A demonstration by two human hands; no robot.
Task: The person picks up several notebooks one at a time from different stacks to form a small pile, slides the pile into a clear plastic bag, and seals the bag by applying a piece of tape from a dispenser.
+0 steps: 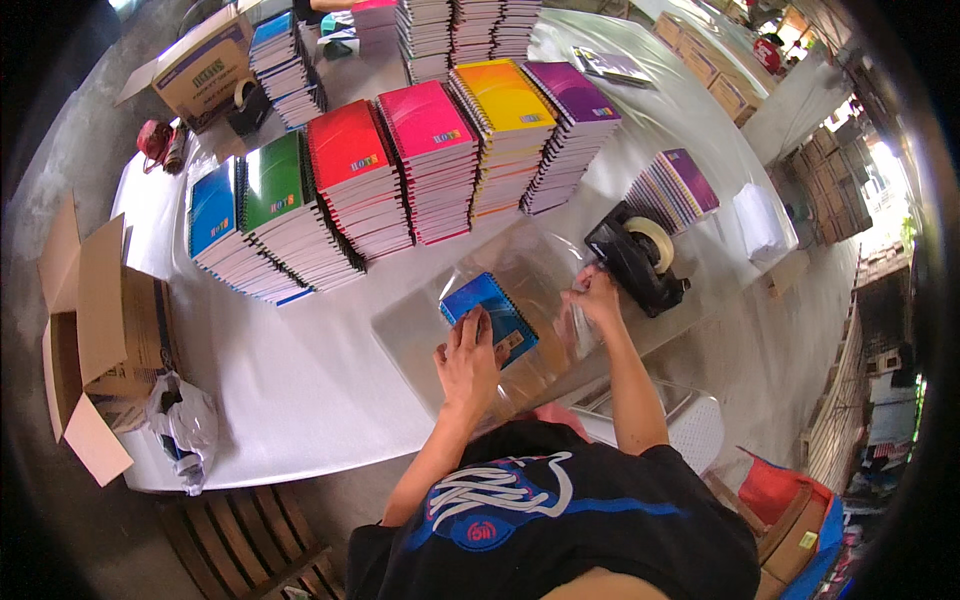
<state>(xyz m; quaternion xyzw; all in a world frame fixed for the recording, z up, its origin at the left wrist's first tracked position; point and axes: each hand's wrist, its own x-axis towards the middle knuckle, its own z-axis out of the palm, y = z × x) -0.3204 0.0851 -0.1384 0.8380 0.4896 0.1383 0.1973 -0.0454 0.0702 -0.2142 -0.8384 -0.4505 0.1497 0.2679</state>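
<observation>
On a clear plastic sheet [410,335] lies a small blue spiral notebook [480,293], its coil toward the right. My left hand [467,362] rests on its lower left part, fingers spread over the cover. My right hand [597,297] is closed in a pinch on the sheet's right edge, where the film bunches and shines. Just beyond that hand stands a black tape dispenser [640,258] with a wide roll of tape. The right fingertips are close to the dispenser; whether they touch it I cannot tell.
Tall stacks of spiral notebooks, including a red stack [350,140] and a yellow stack [505,95], line the far side of the white table [280,390]. A short purple stack [690,180] lies past the dispenser. An open carton [110,310] and plastic bag [185,420] sit left.
</observation>
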